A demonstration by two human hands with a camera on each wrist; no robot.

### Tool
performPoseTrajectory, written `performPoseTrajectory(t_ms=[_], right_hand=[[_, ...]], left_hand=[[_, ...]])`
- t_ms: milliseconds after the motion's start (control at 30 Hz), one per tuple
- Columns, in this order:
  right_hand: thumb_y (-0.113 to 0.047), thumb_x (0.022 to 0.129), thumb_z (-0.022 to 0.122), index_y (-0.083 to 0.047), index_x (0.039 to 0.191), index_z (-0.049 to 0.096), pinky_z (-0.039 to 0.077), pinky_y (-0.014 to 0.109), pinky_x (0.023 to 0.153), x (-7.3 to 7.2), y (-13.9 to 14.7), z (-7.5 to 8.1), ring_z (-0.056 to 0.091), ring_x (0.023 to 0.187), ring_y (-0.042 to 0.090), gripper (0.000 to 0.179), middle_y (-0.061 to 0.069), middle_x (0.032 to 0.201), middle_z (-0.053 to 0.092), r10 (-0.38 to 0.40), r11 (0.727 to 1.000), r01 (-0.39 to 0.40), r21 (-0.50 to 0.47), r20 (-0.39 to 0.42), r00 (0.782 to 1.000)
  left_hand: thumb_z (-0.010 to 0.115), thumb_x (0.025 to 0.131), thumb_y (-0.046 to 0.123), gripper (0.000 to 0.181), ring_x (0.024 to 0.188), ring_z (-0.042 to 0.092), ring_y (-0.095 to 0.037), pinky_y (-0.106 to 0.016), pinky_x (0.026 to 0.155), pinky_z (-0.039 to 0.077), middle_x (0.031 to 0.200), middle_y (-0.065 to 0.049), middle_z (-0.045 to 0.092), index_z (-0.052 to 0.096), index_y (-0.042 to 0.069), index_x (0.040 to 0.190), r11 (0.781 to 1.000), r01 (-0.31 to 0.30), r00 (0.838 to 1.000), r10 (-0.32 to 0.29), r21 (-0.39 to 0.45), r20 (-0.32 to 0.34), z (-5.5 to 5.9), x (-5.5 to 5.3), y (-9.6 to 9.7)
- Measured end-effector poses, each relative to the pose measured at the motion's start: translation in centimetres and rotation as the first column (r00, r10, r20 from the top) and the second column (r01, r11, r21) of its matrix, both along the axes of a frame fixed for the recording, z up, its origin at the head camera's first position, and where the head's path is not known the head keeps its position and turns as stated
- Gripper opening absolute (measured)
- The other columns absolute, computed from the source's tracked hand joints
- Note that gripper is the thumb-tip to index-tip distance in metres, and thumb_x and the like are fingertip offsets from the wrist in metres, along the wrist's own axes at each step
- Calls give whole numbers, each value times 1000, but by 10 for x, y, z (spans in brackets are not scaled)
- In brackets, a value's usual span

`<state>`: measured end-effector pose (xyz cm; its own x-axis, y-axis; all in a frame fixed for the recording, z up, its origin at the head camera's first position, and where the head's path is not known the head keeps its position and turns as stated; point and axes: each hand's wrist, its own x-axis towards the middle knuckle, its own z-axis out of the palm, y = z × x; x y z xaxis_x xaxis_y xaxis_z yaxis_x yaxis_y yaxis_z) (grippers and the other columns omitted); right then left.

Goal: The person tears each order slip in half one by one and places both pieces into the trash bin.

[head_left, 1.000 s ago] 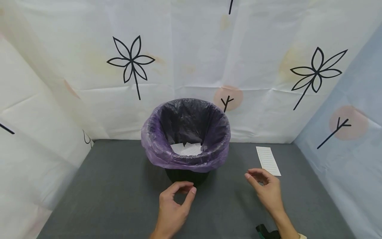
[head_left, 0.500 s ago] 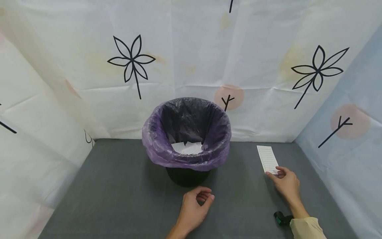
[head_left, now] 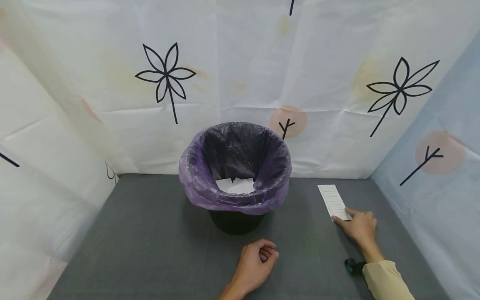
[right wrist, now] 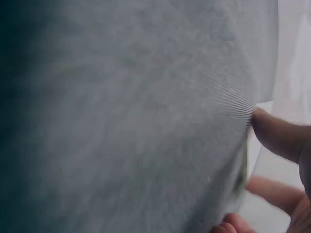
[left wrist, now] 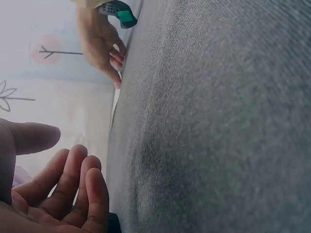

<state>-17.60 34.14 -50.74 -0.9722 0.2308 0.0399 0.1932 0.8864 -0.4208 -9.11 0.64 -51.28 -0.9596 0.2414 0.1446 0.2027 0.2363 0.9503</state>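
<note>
A lined strip of white paper (head_left: 331, 201) lies on the grey cloth at the right. My right hand (head_left: 360, 227) holds its near end, thumb on the left edge and index finger on the right edge. In the right wrist view, the thumb (right wrist: 279, 136) presses down beside the paper (right wrist: 253, 150) and the cloth wrinkles there. My left hand (head_left: 255, 266) hovers in front of the bin, fingers loosely curled, nothing in it. The dark bin (head_left: 236, 223) stands at the centre, lined with a purple bag (head_left: 232, 202); white paper pieces (head_left: 240, 186) lie inside.
A grey cloth (head_left: 150, 233) covers the table. Patterned white fabric (head_left: 247, 62) hangs behind and along both sides. A black and green device (head_left: 353, 266) sits at my right wrist, by the pale sleeve (head_left: 386, 281).
My right hand has reached right to the paper strip and taken its near end; the strip has shifted slightly left. My left hand has moved right, away from the bin's front.
</note>
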Motion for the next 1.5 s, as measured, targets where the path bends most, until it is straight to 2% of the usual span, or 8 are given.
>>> performPoseTrajectory(t_ms=[300,733,833,933,1033,1100,1367,1500], right_hand=[[-31,85,81,2,138,57,31,77,86,30,-19,10,33,119,67,67,45,135,37,216,976,-216,-8,103,971],[-27,72,90,-22,130,71,34,66,83,81,-65,13,36,130,56,61,29,146,44,539,842,-536,-63,49,841],[-29,73,90,-26,131,70,35,67,83,86,-72,12,36,131,56,61,29,147,43,580,815,-577,-62,53,813],[-30,74,89,-29,133,68,35,68,83,90,-76,12,35,132,57,62,29,148,41,602,798,-598,-69,59,796],[-29,74,89,-27,134,67,35,68,85,92,-80,12,35,132,55,64,27,149,41,595,803,-591,-75,44,802],[-31,74,90,-22,134,67,34,69,86,92,-83,11,37,132,53,65,26,147,44,584,810,-581,-77,15,812],[-38,77,88,-22,117,72,36,53,84,92,-99,5,46,125,40,45,14,134,55,532,833,-540,-119,-93,842],[-20,83,84,-25,101,71,44,35,75,89,-105,2,59,96,15,23,-4,107,64,509,801,-553,-229,-227,830]], left_hand=[[73,92,10,10,74,60,2,-22,70,54,83,13,65,73,4,99,1000,-12,999,11,-18,-33,0,-2,5],[78,87,18,29,90,58,-13,-29,79,49,95,3,63,71,7,113,970,-60,992,32,-236,-123,-4,-6,9],[82,85,26,45,102,53,-22,-40,89,46,105,-1,60,69,7,123,937,-68,991,22,-343,-135,-7,-8,11],[86,80,37,64,112,46,-28,-48,95,44,118,-4,54,65,8,133,867,-61,990,-10,-495,-140,-10,-9,12],[89,75,44,74,117,41,-31,-50,96,42,126,-6,48,64,12,137,782,-48,989,-52,-621,-141,-11,-8,13],[90,73,45,72,119,40,-31,-50,96,41,128,-6,46,66,14,134,751,-47,987,-67,-658,-146,-10,-6,13],[96,67,34,45,109,44,-26,-47,92,41,115,0,50,73,18,101,800,-63,988,-34,-597,-151,-7,-5,13],[97,65,30,48,102,48,-20,-43,91,43,105,5,55,67,18,101,838,-21,990,-60,-545,-129,-4,-6,9]])
